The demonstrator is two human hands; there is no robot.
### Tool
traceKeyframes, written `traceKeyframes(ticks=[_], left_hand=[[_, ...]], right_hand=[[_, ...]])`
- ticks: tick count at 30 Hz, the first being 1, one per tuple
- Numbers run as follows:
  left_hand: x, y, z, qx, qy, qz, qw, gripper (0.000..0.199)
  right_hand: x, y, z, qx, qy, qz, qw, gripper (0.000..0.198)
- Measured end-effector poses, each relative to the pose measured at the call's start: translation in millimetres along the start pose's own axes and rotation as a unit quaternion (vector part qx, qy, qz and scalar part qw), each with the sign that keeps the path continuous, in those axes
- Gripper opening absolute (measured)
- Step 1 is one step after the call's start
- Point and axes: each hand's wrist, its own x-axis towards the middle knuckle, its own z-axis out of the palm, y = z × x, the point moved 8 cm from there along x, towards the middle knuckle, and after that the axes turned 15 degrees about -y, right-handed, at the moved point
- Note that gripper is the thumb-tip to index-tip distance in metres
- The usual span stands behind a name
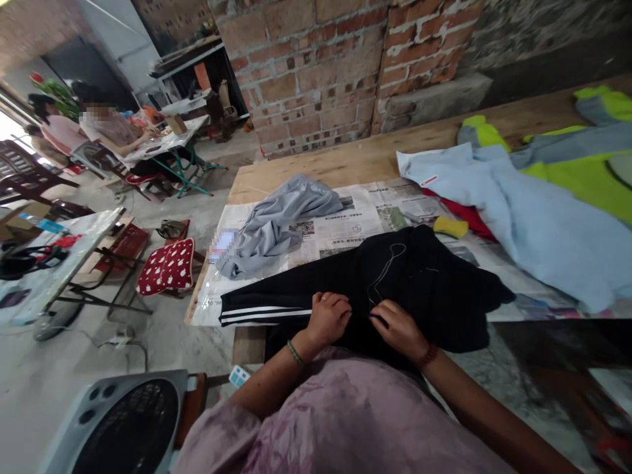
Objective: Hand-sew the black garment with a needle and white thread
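A pair of black pants [415, 270] with white side stripes lies across the table's front edge, partly hanging down toward me. My left hand [330, 319] is closed on its fabric near the striped part, fingers curled. Right of it, my right hand [399, 327] pinches the black fabric between thumb and fingers. A thin pale thread [382, 273] runs in a loose loop over the cloth, ending near my right fingertips. Whether a needle is in those fingers I cannot make out.
Newspaper [340, 224] covers the wooden table [306, 164]. On it lie a grey garment [286, 220], a yellow sponge-like block [451, 228], a light blue cloth [538, 210] and yellow-green clothing [582, 178]. A fan [128, 421] stands at lower left. People [111, 128] sit at another table.
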Motion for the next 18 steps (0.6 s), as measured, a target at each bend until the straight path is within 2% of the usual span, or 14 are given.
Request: traceKeyframes(ticks=[7,13,18], left_hand=[[14,-1,3,-0.039,-0.11,0.012,0.993,0.006],[6,0,-2,-0.064,-0.059,0.009,0.996,0.004],[1,-2,-1,-0.101,-0.049,-0.025,0.993,0.005]], right_hand=[[-4,0,-1,0.001,0.005,-0.007,1.0,0.015],[-3,-1,-3,0.008,0.017,-0.008,1.0,0.014],[0,0,-3,0.017,0.009,0.001,1.0,0.013]])
